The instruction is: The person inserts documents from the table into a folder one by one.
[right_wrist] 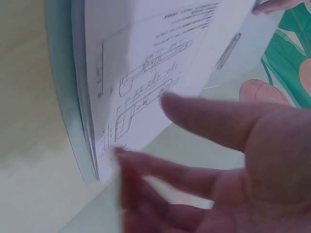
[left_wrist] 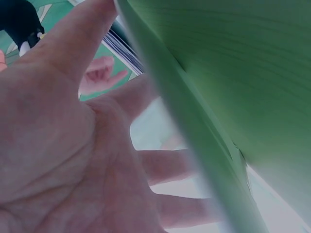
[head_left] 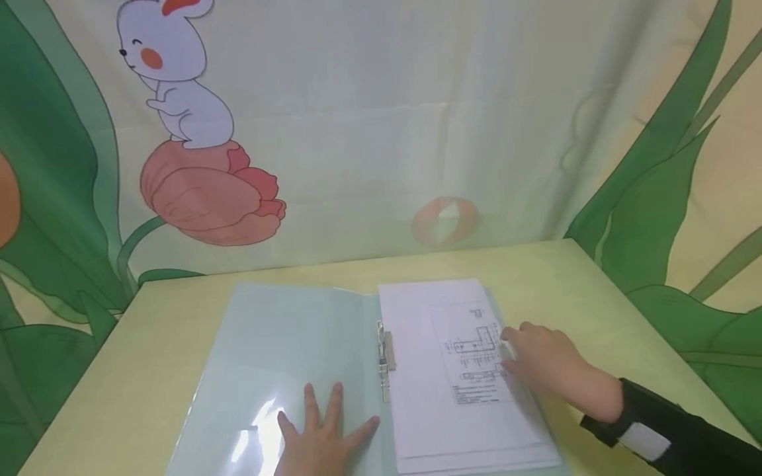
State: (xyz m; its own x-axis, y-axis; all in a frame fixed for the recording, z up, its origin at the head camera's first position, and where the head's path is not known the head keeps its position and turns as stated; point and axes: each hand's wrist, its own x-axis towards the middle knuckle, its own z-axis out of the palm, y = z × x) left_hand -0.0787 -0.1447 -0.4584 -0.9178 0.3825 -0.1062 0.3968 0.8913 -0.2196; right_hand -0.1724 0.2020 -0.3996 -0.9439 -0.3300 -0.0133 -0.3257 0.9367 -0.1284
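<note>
A pale green folder [head_left: 280, 337] lies spread out on the table, with a stack of white paper [head_left: 423, 416] on its right half. Line drawings and small print [head_left: 476, 360] cover part of the top sheet. Along the fold runs a metal clip [head_left: 389, 350] at the stack's left edge. My left hand [head_left: 318, 446] rests on the folder's left cover, fingers spread and straight. At the right edge of the paper is my right hand [head_left: 544, 360]. Its thumb and fingers stand apart in the right wrist view, with no sheet visible between them.
The table [head_left: 119, 390] has a pale yellow cover. Behind it hangs a cloth backdrop [head_left: 369, 145] printed with a rabbit, flowers and green leaves. A black band with a white patch [head_left: 645, 441] is on the right forearm.
</note>
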